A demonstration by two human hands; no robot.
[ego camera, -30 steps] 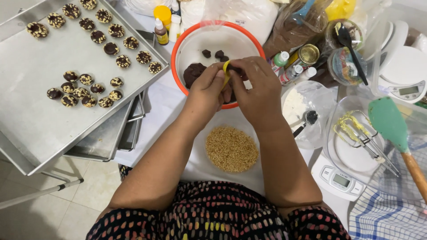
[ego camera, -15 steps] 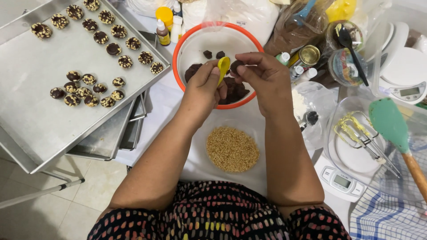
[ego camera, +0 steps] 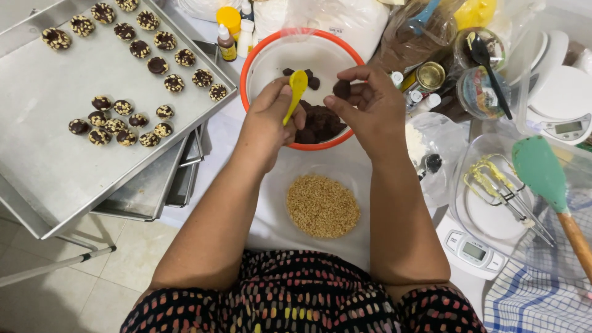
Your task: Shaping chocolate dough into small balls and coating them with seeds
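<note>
Head view: the left hand (ego camera: 266,120) pinches a yellow spoon (ego camera: 296,89); the right hand (ego camera: 370,105) pinches a dough ball (ego camera: 341,88) over the orange-rimmed bowl (ego camera: 253,58) at 12 o'clock. Portioning appears underway; coating would need the chopped nuts (ego camera: 322,206) at 6 o'clock.

Dough ball (ego camera: 341,88) now lifted (hands apart)

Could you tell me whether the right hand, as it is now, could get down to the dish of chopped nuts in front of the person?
Probably yes: the dish of chopped nuts lies uncovered between the forearms, just below the right hand, though its fingers pinch a dark dough ball.
</note>
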